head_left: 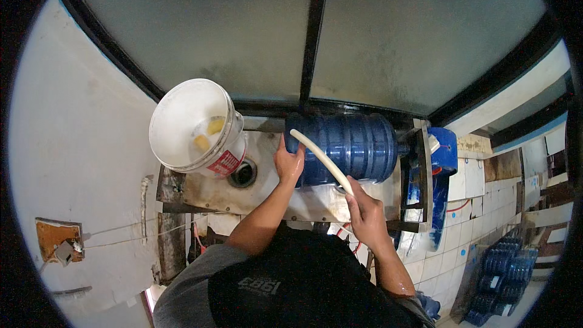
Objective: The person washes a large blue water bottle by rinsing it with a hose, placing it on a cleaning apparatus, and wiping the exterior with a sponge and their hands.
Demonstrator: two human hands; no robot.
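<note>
A large blue ribbed water jug [346, 146] lies on its side on a metal counter [273, 200], its neck toward the right. My left hand [289, 163] grips the jug's left end, the fingers partly hidden against it. A cream-coloured hose [325, 161] is held in my right hand [365, 214], closed round it just in front of the jug. From there the hose arches up and left across the jug, and its free end is near the jug's base, above my left hand.
A white bucket [185, 115] with yellow sponges [209, 130] inside stands tilted in view on the counter's left. Beside it is a round dark drain hole [243, 173]. Frosted window panes [376, 42] rise behind. A blue container [443, 152] is at the right; several blue jugs [501, 273] stand lower right.
</note>
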